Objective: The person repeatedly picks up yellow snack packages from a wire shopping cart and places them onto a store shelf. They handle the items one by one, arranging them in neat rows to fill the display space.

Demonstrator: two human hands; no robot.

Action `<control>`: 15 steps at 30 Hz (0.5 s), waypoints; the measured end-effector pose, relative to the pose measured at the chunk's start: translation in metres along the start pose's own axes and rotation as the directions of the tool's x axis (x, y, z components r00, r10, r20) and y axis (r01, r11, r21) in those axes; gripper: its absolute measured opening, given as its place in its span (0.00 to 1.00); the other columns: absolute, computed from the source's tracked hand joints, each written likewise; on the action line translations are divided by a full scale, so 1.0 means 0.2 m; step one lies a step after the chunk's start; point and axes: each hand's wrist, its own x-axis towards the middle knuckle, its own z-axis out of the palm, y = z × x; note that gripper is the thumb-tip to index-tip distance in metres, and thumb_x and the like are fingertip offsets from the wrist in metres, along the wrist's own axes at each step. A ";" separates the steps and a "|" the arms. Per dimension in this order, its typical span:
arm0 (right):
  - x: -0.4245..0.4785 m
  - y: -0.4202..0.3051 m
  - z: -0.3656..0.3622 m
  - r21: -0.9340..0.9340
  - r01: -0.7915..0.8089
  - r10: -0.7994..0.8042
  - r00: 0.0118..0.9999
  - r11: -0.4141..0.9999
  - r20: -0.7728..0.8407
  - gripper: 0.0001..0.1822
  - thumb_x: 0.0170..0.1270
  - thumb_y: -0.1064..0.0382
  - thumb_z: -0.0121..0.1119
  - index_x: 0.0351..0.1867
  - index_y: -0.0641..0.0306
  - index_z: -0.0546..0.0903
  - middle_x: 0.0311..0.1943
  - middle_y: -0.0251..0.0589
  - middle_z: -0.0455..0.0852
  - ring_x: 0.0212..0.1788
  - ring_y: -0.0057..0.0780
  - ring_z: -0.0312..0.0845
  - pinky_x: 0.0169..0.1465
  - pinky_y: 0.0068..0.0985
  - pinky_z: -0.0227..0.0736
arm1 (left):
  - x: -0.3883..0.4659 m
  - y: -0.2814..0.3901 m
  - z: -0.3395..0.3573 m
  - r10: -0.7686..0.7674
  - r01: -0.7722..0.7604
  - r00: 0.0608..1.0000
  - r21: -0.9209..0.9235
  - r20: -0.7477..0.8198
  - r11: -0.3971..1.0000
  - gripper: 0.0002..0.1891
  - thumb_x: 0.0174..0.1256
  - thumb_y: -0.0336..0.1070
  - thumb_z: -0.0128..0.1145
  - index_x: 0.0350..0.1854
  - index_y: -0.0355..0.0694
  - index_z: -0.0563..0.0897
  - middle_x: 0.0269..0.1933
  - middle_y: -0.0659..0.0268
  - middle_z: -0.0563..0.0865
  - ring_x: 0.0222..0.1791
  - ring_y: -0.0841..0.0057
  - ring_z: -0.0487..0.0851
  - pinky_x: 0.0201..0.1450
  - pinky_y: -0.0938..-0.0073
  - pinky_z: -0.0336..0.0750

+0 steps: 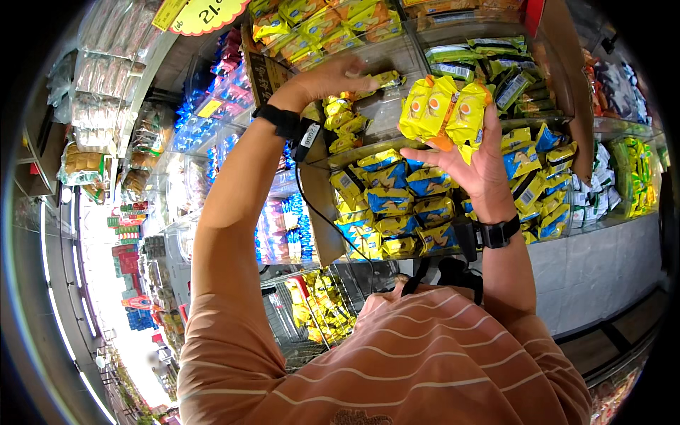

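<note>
My right hand (481, 164) holds up several yellow snack packets (433, 109) side by side, each printed with an orange-and-white round picture. Its fingers are spread beneath them. My left hand (332, 77) reaches into a clear-walled shelf bin (385, 114). Its fingertips are blurred and lie against a small yellow packet (390, 79); whether they grip it cannot be made out. More yellow packets (340, 122) lie in a loose column below that hand, along the bin's left side.
Yellow-and-blue packets (390, 202) fill the nearer bin, green packets (510, 71) the one at far right. A wire shopping cart (313, 308) holding yellow packets stands lower left. A cardboard divider (316, 212) edges the bins. A black cable (334, 226) hangs from my left wrist.
</note>
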 end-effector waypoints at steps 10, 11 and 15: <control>-0.02 -0.06 -0.06 0.067 0.020 -0.020 1.000 0.998 -0.006 0.34 0.73 0.33 0.45 0.76 0.40 0.59 0.75 0.41 0.63 0.73 0.57 0.61 0.63 0.73 0.62 | 0.25 -0.27 0.23 -0.467 0.264 0.846 0.558 0.258 0.787 0.65 0.39 0.69 0.72 0.80 0.44 0.52 0.70 0.47 0.70 0.66 0.51 0.75 0.63 0.53 0.72; -0.02 -0.07 -0.06 0.072 0.023 -0.022 0.999 0.997 -0.024 0.34 0.73 0.33 0.45 0.76 0.40 0.59 0.75 0.41 0.63 0.73 0.57 0.61 0.63 0.73 0.61 | 0.26 -0.27 0.25 -0.472 0.263 0.852 0.594 0.227 0.760 0.66 0.39 0.69 0.72 0.79 0.44 0.52 0.71 0.47 0.70 0.66 0.50 0.74 0.63 0.53 0.72; -0.03 -0.08 -0.07 0.096 0.035 -0.032 0.999 0.995 -0.025 0.34 0.73 0.34 0.46 0.76 0.41 0.60 0.75 0.41 0.63 0.73 0.56 0.60 0.64 0.73 0.59 | 0.31 -0.41 0.35 -0.475 0.314 0.874 0.622 0.107 0.718 0.61 0.39 0.66 0.75 0.75 0.37 0.60 0.71 0.42 0.65 0.62 0.49 0.78 0.59 0.56 0.77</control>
